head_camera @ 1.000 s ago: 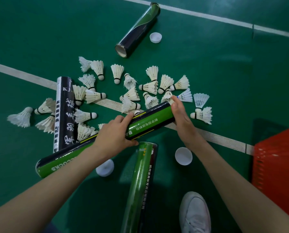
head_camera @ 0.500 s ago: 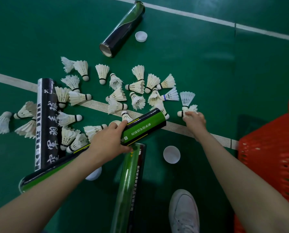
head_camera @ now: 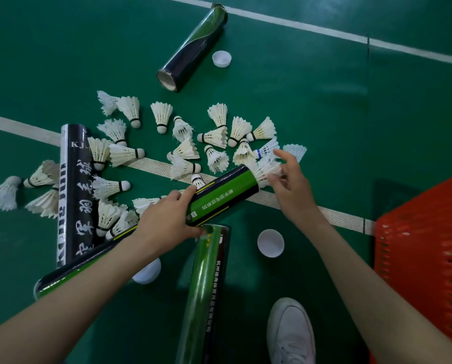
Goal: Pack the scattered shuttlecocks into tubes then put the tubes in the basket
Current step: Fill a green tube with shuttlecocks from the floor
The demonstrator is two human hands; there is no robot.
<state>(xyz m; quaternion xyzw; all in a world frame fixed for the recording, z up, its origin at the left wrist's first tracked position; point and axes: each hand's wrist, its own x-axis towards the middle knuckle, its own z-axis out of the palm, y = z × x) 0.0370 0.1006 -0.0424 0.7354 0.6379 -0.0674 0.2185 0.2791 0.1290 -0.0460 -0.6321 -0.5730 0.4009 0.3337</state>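
My left hand grips a green-and-black tube that slants up to the right above the floor. At its open right end my right hand pinches a white shuttlecock whose feathers stick out of the mouth. Several loose white shuttlecocks lie scattered on the green court beyond the tube. A black tube with white lettering lies at the left, a green tube points toward me, and a dark tube lies farther off. The red basket stands at the right edge.
White caps lie on the floor: one below my right wrist, one under my left forearm, one beside the far tube. A white shoe is at the bottom. White court lines cross the floor.
My right hand left the tube's end, reached right to the shuttlecocks near the line, picked one up and brought it back to the tube's mouth. My left hand kept its hold on the tube.
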